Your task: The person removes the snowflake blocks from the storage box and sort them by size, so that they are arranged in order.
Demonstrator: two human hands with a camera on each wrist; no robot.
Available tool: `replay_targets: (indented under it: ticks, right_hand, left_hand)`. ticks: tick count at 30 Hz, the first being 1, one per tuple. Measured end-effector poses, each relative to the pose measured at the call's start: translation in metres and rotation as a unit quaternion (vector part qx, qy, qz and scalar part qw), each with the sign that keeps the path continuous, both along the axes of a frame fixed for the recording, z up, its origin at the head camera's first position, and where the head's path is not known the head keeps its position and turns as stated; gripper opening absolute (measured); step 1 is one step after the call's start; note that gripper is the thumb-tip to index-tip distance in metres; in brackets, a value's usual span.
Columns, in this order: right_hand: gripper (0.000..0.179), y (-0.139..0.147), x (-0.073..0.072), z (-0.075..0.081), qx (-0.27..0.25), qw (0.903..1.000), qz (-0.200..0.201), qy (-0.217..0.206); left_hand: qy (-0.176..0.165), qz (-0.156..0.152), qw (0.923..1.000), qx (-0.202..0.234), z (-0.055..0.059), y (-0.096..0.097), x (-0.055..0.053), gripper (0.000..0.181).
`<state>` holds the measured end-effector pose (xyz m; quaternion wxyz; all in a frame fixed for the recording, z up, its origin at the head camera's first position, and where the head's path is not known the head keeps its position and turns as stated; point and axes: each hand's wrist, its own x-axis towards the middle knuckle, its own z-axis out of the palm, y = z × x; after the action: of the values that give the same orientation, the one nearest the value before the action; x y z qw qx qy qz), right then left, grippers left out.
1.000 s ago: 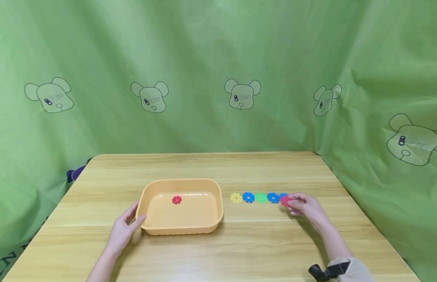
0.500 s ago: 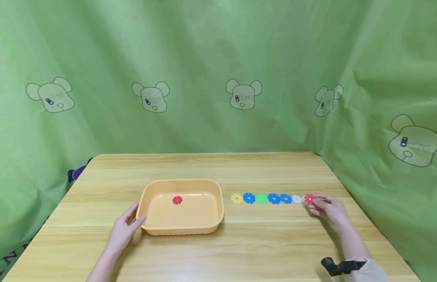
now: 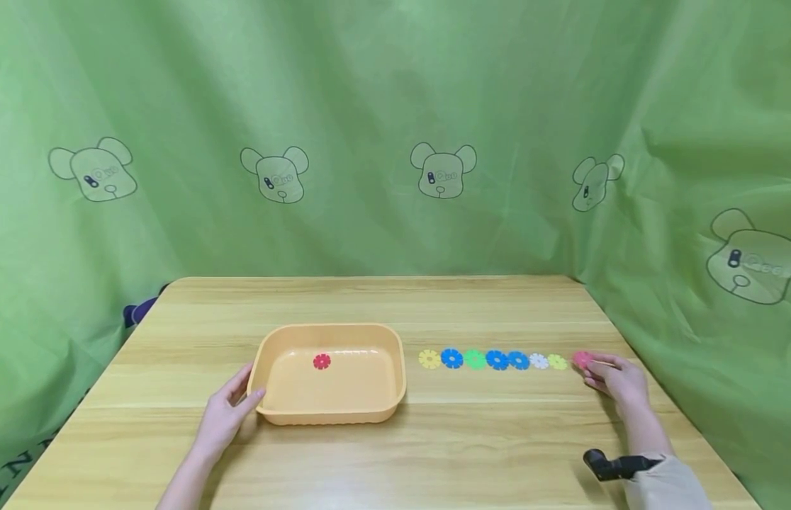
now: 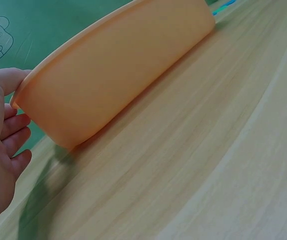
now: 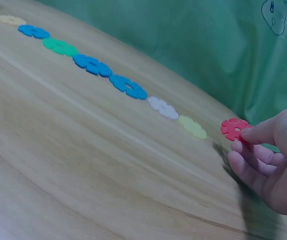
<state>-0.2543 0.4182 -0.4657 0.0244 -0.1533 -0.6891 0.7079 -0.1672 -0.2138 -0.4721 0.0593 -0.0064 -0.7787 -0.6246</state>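
My right hand [image 3: 625, 382] pinches a red snowflake disc [image 5: 233, 129] between thumb and fingers, just above the table at the right end of a row. That row runs left from it: a pale green disc [image 3: 558, 362], a white disc [image 3: 539, 361], a blue disc [image 3: 519, 360], another blue disc [image 3: 497, 360], a green disc [image 3: 475, 359], a third blue disc [image 3: 452, 358] and a yellow disc [image 3: 429, 359]. With thumb over the rim, my left hand [image 3: 222, 418] holds the left side of an orange plastic basin [image 4: 118, 65]. Inside the basin lies one red disc [image 3: 322, 362].
The wooden table [image 3: 434, 453] has its far edge against a green curtain [image 3: 357, 234] printed with bear heads. A second curtain side closes in on the right. A black strap piece [image 3: 619, 466] sits at the right wrist.
My right hand has moved right with the red disc, past the row's end. The white and pale green discs, hidden earlier, now show. The left hand and basin stay put.
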Motion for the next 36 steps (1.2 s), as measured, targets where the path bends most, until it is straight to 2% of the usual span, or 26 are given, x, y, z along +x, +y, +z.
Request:
replay_targets:
  ticks: [6, 12, 23, 36]
  right_hand:
    - [0.009, -0.003, -0.004, -0.002, 0.122, 0.9915, -0.033, -0.032]
    - [0.032, -0.004, -0.011, -0.005, 0.189, 0.9798, -0.045, -0.050]
    - [0.035, -0.008, -0.017, -0.008, 0.253, 0.9640, -0.053, -0.062]
    - [0.035, -0.007, -0.016, -0.010, 0.234, 0.9679, -0.067, -0.061]
  left_hand:
    - [0.000, 0.000, 1.0000, 0.003, -0.001, 0.000, 0.001, 0.062]
    - [0.000, 0.001, 1.0000, 0.003, -0.001, 0.001, 0.001, 0.062]
    - [-0.001, 0.001, 1.0000, -0.008, 0.001, 0.000, 0.001, 0.063]
    - [0.001, 0.002, 1.0000, -0.007, 0.001, 0.001, 0.001, 0.064]
